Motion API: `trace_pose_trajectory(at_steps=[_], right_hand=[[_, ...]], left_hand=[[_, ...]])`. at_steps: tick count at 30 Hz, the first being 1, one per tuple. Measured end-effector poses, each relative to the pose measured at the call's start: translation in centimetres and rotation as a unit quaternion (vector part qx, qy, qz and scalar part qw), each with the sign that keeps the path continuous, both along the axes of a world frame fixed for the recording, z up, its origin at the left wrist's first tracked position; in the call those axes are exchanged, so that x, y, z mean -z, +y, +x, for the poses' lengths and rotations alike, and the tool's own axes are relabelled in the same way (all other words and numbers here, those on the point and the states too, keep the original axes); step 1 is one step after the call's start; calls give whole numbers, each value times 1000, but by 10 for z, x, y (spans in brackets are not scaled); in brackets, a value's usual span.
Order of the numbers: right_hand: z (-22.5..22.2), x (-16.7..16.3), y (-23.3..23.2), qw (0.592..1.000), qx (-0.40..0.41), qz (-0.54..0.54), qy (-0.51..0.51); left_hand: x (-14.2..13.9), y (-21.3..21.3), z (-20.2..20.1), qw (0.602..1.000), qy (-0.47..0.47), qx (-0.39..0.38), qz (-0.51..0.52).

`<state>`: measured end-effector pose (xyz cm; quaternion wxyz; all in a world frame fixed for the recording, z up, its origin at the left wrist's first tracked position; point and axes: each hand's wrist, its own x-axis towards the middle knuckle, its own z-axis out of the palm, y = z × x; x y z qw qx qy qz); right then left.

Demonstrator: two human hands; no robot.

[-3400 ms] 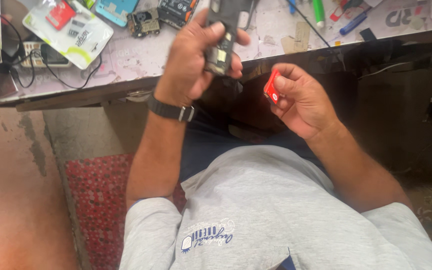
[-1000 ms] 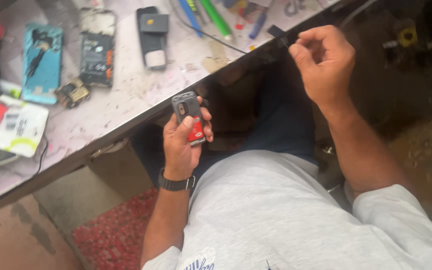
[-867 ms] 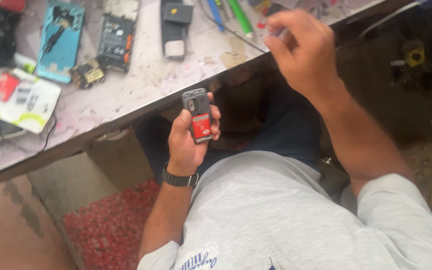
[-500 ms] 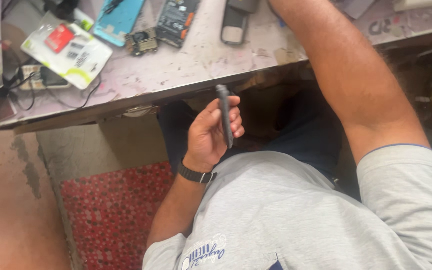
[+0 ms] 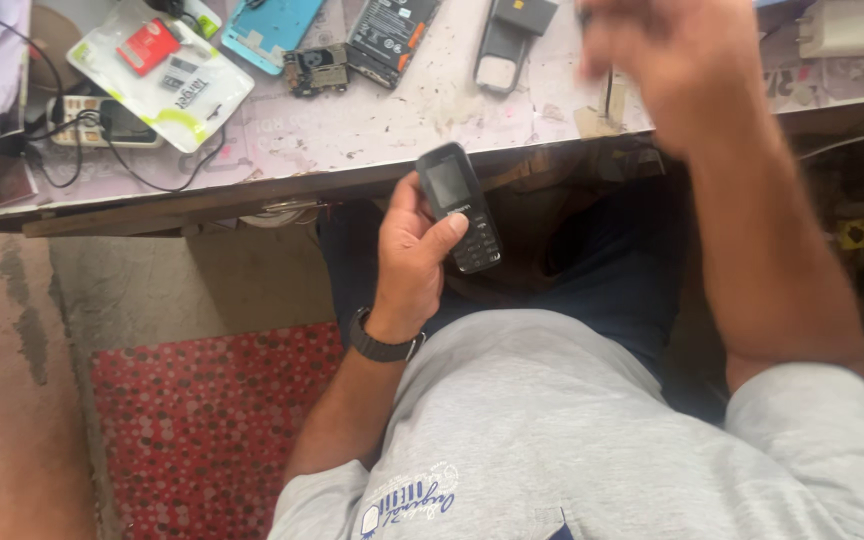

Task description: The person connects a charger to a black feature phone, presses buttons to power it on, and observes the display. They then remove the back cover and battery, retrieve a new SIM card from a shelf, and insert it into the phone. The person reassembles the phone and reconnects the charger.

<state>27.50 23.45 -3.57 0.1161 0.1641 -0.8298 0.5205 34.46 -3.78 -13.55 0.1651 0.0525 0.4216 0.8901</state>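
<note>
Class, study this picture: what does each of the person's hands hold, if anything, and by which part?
The left hand holds a small black keypad phone by its lower body, screen up. The right hand is blurred above the workbench; whether it holds anything cannot be told.

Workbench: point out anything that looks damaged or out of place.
A loose circuit board lies bare on the workbench, beside a black phone lying opened with its inside showing. The keypad phone in the left hand looks whole. The right hand is blurred.

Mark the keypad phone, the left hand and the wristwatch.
keypad phone [image 5: 459, 205], head view, on its dark screen and keypad face.
left hand [image 5: 409, 265], head view, on the palm.
wristwatch [image 5: 382, 345], head view, on its black strap.
</note>
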Motion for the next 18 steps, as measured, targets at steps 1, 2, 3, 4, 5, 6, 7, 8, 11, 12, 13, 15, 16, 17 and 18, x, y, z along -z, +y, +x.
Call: trace_pose_trajectory(at_steps=[1,2,3,4,5,6,7,8,11,12,13,15,16,17,18], right_hand=[[18,5,1,996,-37,-77,-34],[35,13,2,985,-64,-149,-65],[54,24,1,968,-82,-219,-95],[69,35,1,951,-88,-271,-118],[83,46,1,931,-92,-324,-140],[94,54,1,924,-77,-341,-158],[102,60,0,915,-62,-357,-177],[109,63,-1,912,-55,-364,-182],[120,62,-12,914,-28,-358,-190],[123,60,-17,922,-12,-337,-189],[127,58,-22,930,2,-316,-188],[133,57,-31,957,0,-245,-155],[135,57,-35,968,0,-210,-138],[137,59,-39,973,-7,-195,-124],[139,61,-43,978,-12,-180,-109]], left_hand=[[-5,2,-1,1000,3,-1,-2],[-9,4,-4,1000,4,-3,-6],[-12,7,-5,1000,5,-4,-11],[-14,10,-6,1000,3,-1,0],[-16,13,-7,1000,3,2,11],[-16,17,-7,1000,2,4,22],[-16,21,-7,1000,-7,2,24],[-16,24,-6,1000,-17,-2,26],[-13,34,-4,997,-60,-9,47],[-12,36,-3,995,-78,-13,56],[-11,38,-2,993,-98,-13,65],[-8,39,0,987,-135,-15,83],[-7,39,0,987,-139,-15,81],[-6,39,1,987,-142,-14,80],[-4,39,1,986,-144,-12,79]])
